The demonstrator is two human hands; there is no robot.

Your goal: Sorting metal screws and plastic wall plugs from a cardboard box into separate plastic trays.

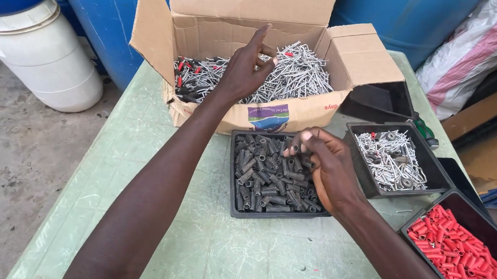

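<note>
My left hand (242, 70) reaches into an open cardboard box (357, 57) at the back of the table. It hovers over a heap of silver screws (301, 74), index finger stretched out, thumb and other fingers bent close together. Whether it pinches anything is unclear. Black and red pieces (192, 76) lie in the box's left part. My right hand (324, 167) is over a black tray of dark grey sleeves (260, 183), fingertips bunched downward on one sleeve near the tray's far edge.
Right of the grey tray stand a black tray of silver screws (394, 160), a tray of red plugs (463, 253) and an empty black tray (377, 98). A white bucket (41, 58), blue barrels (103, 16) and a striped sack (472, 50) surround the green table (218, 252).
</note>
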